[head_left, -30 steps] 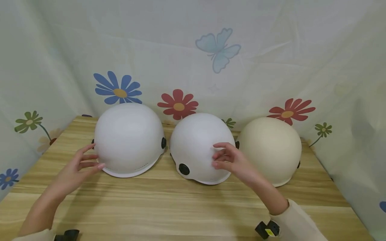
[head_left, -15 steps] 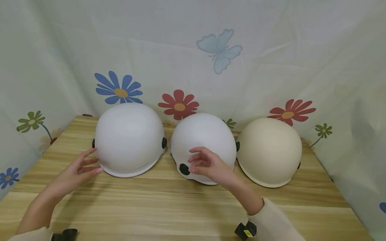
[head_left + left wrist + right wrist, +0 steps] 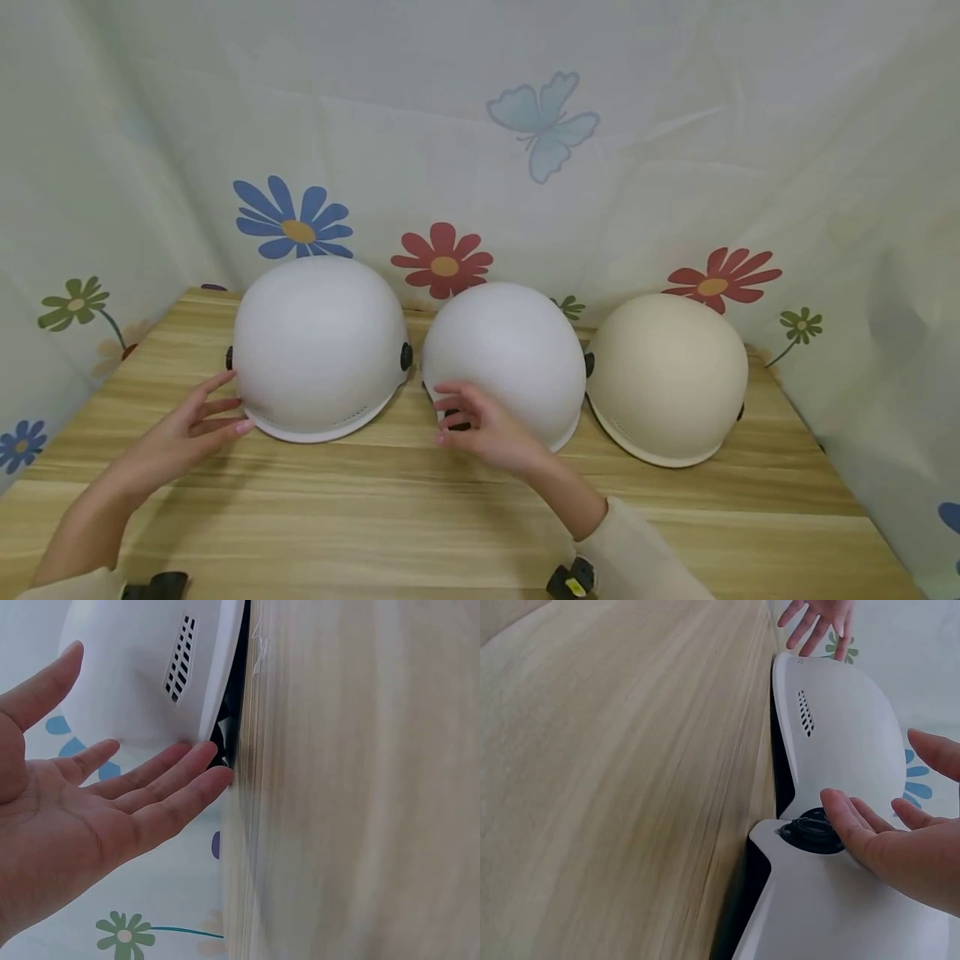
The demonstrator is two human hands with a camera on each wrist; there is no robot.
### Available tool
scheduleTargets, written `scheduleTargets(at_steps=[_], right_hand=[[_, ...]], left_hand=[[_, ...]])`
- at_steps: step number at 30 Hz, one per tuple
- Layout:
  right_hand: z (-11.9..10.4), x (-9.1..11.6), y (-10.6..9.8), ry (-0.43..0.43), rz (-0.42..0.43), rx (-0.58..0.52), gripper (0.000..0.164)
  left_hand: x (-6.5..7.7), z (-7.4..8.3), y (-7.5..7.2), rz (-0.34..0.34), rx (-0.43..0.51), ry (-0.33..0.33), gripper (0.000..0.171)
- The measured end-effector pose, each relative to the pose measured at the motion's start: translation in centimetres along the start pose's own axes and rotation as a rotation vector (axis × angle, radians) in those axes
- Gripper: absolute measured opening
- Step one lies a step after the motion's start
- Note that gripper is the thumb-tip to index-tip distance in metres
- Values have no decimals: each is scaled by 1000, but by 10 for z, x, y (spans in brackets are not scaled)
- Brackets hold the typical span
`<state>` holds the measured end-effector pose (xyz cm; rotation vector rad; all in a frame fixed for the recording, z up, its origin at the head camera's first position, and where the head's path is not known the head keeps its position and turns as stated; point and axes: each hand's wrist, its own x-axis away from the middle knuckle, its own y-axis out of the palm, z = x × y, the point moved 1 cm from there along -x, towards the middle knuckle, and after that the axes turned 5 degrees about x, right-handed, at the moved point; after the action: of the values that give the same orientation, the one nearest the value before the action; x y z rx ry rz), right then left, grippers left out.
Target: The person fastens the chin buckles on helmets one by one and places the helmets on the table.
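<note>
Three helmets stand in a row on the wooden table [image 3: 360, 533]: a white helmet [image 3: 318, 342] at the left, a second white helmet [image 3: 502, 342] in the middle and a cream helmet [image 3: 671, 375] at the right. My left hand [image 3: 180, 437] is at the left helmet's left side, fingers spread, fingertips right at its lower edge. In front of the middle helmet is my right hand [image 3: 487, 433], its fingers loosely bent and holding nothing. It partly covers that helmet's black round side knob [image 3: 812, 831]. Vent slots [image 3: 180, 660] show near the left helmet's rim.
Behind the table hangs a pale cloth [image 3: 420, 125] printed with flowers and a butterfly, and it continues along both sides. The middle and cream helmets stand close together, a black side knob [image 3: 589, 364] between them. Black wrist cameras [image 3: 572, 579] sit at both sleeves.
My right hand has moved left across the front of the middle helmet, from its right side to its knob. The left hand has stayed nearly still, and the helmets have not moved.
</note>
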<state>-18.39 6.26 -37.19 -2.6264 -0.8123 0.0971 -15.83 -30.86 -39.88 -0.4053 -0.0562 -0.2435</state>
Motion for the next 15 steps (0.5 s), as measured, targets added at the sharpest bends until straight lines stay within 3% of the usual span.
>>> scheduleTargets(at_steps=[15], right_hand=[[3,-15,12,33,17,40,60]], left_hand=[[-3,-1,-2,12,-38,-5,81]])
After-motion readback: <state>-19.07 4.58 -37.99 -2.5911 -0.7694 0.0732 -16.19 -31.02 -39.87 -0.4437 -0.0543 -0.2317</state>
